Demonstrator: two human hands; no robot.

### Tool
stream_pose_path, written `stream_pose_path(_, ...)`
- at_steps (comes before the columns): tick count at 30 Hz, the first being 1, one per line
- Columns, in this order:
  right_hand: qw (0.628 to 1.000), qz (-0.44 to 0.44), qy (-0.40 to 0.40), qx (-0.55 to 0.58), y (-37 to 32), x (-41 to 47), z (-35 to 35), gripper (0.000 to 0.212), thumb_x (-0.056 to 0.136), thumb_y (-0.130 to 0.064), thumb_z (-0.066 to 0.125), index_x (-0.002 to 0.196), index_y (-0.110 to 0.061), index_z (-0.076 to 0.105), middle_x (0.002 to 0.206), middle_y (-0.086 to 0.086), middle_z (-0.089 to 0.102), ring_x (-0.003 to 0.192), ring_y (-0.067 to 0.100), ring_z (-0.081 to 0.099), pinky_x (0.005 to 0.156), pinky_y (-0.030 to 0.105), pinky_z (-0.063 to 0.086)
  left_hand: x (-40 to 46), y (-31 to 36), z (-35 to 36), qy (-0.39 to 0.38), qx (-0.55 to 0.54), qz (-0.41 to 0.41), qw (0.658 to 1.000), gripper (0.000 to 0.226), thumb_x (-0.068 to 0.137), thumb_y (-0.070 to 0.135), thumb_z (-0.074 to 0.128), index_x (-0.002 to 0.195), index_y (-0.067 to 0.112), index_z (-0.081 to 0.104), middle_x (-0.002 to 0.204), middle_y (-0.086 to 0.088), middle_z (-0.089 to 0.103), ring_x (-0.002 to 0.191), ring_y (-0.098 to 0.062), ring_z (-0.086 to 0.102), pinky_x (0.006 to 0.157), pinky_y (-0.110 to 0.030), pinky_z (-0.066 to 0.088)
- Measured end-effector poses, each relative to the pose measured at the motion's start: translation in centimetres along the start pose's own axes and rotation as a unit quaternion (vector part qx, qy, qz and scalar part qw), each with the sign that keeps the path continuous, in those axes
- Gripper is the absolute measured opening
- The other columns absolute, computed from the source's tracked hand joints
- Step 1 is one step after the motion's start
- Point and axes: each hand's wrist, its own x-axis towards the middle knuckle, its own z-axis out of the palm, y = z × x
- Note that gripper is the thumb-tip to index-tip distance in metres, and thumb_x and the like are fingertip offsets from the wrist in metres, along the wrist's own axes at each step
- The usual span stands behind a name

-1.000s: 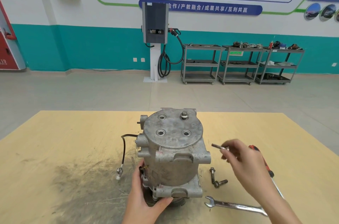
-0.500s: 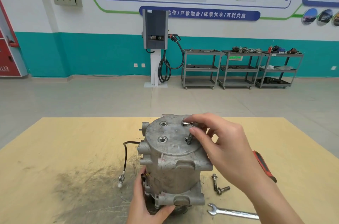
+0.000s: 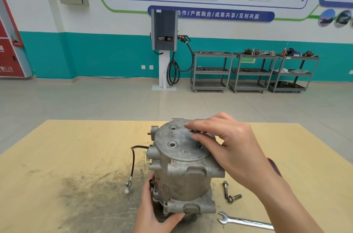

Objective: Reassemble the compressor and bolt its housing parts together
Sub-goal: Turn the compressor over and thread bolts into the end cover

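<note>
A dark steel bolt (image 3: 197, 142) has been lowered by the right hand (image 3: 229, 143), pinched, into the grey cast-aluminium compressor (image 3: 181, 164) standing mid-table, base gripped by the left hand (image 3: 152, 211); tilt risks cross-threading.

we see the compressor (image 3: 183, 166) upright on the table (image 3: 76, 156); our left hand (image 3: 152, 211) grips its base, our right hand (image 3: 227, 143) pinches a bolt (image 3: 197, 144) over its top; two bolts (image 3: 230, 192) and a wrench (image 3: 242, 221) lie right of it.
</note>
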Motion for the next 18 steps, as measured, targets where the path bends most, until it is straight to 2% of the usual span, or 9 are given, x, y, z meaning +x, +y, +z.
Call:
stream_pose_path(2,1.000,-0.006,-0.002,0.003,0.03,0.13,0.07,0.017,0.087,-0.022,0.067,0.102,-0.023,0.076,0.086,-0.014,0.071,0.080,0.012,0.059,0.069,0.031,0.052,-0.05,-0.05,-0.13,0.008,0.004,0.004,1.000,0.094,0.057,-0.027,0.071,0.128,0.026,0.038,0.136,-0.001,0.050,0.115,-0.011,0.056,0.076,-0.014,0.053)
stream_pose_path(6,1.000,-0.003,-0.010,0.028,0.13,-0.29,-0.03,0.018,0.086,-0.021,0.069,0.102,-0.024,0.076,0.089,-0.019,0.070,0.081,0.002,0.056,0.073,0.018,0.048,-0.08,-0.43,-0.33,-0.002,0.024,0.012,1.000,0.092,0.063,-0.022,0.074,0.128,0.030,0.035,0.135,-0.001,0.048,0.119,-0.016,0.053,0.077,-0.012,0.051)
stream_pose_path(10,0.999,0.037,-0.024,0.031,0.40,-0.62,-0.09,0.019,0.085,-0.018,0.073,0.103,-0.024,0.076,0.087,-0.030,0.064,0.088,0.002,0.059,0.078,0.011,0.045,0.11,-0.57,-0.49,-0.008,0.012,0.014,1.000,0.105,0.049,-0.017,0.081,0.135,0.022,0.034,0.141,-0.004,0.047,0.125,-0.017,0.051,0.087,-0.019,0.050)
stream_pose_path(12,0.997,0.053,-0.038,0.041,0.47,-0.75,-0.15,0.019,0.088,-0.018,0.070,0.105,-0.023,0.076,0.091,-0.033,0.061,0.095,0.000,0.060,0.082,0.010,0.043,0.14,-0.69,-0.65,-0.014,0.015,0.019,1.000,0.109,0.044,-0.006,0.087,0.135,0.022,0.035,0.140,-0.002,0.047,0.123,-0.013,0.053,0.090,-0.020,0.048)
stream_pose_path(15,0.990,0.079,-0.074,0.087,0.53,-0.86,-0.10,0.021,0.093,-0.016,0.061,0.108,-0.023,0.075,0.103,-0.023,0.069,0.106,-0.004,0.059,0.089,0.011,0.042,0.28,-0.97,-0.82,-0.023,0.020,0.029,0.999,0.108,0.044,0.005,0.092,0.132,0.027,0.036,0.138,0.001,0.049,0.116,-0.004,0.058,0.088,-0.016,0.050)
stream_pose_path(18,0.972,0.141,-0.096,0.160,0.58,-0.75,-0.05,0.025,0.094,-0.014,0.061,0.110,-0.030,0.072,0.108,-0.025,0.069,0.109,-0.005,0.058,0.089,0.013,0.043,0.19,-0.71,-0.67,-0.031,0.035,0.040,0.998,0.118,0.032,0.032,0.097,0.133,0.028,0.036,0.136,0.005,0.051,0.118,-0.006,0.058,0.100,-0.030,0.047)
